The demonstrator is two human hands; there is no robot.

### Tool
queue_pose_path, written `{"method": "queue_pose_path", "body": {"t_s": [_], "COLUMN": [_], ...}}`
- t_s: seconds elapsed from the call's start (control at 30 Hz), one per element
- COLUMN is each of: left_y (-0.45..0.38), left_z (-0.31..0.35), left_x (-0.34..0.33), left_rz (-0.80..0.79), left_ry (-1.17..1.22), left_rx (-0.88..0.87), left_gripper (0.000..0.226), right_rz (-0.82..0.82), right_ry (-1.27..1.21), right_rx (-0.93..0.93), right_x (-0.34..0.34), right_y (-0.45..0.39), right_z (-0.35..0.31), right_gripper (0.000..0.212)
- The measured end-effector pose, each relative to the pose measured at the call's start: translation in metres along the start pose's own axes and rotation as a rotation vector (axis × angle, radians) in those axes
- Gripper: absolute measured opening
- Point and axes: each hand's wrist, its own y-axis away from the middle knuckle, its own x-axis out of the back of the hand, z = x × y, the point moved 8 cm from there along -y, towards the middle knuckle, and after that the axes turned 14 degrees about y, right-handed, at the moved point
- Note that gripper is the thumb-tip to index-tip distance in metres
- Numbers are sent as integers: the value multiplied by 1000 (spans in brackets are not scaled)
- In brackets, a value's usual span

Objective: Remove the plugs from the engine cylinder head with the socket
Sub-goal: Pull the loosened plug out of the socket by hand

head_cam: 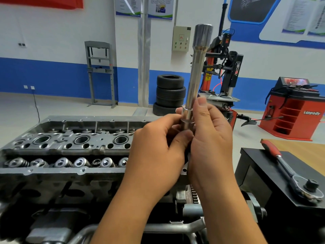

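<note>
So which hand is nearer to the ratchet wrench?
Right. The right hand grips the long socket beside the ratchet wrench; the left hand is further left.

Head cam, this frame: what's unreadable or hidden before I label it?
- Lower end of the long socket, head view: covered by both hands; any part held below it is hidden.
- Right end of the cylinder head: behind the left hand and right hand, so any plug wells there are unseen.
- Plugs: the three visible wells look dark; too small to tell.
- Ratchet drive: too small to tell if anything is fitted.
- Wall posters: text blurred.
</note>
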Motion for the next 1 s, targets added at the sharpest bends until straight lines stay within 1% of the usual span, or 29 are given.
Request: {"method": "queue_pose_path", "body": {"t_s": [0.07,0.13,0.17,0.3,0.4,0.57,0.7,0.8,0.83,0.9,1.0], "left_y": [1,1,1,1,0,1,3,1,1,1,1], "left_z": [-2,-3,-3,0,0,-4,1,3,3,2,0], "left_x": [1,3,2,-5,-2,0,0,-3,-3,-1,3], "left_rz": [44,62,47,-75,-39,32,37,-11,-15,0,55], "left_ry": [-13,-31,-25,-7,-19,-64,-88,-35,-26,-19,-40], "left_rx": [6,4,3,18,2,17,-13,-5,-5,6,15], "left_gripper": [16,14,15,28,26,22,17,25,25,21,17], "right_rz": [-18,-21,-18,0,3,-25,-25,-20,-19,-28,-27], "right_ry": [-10,27,40,59,47,-14,35,43,36,4,-38], "right_rx": [15,41,44,13,6,-2,15,26,24,10,10], "right_x": [-1,-2,-2,-2,-2,-3,-4,-5,-4,-4,-2], "right_y": [0,1,0,1,0,0,1,-1,-1,-1,0], "right_z": [-1,-2,-2,0,0,1,1,-1,0,1,0], "right_gripper": [30,29,30,45,51,35,44,50,51,46,29]}}
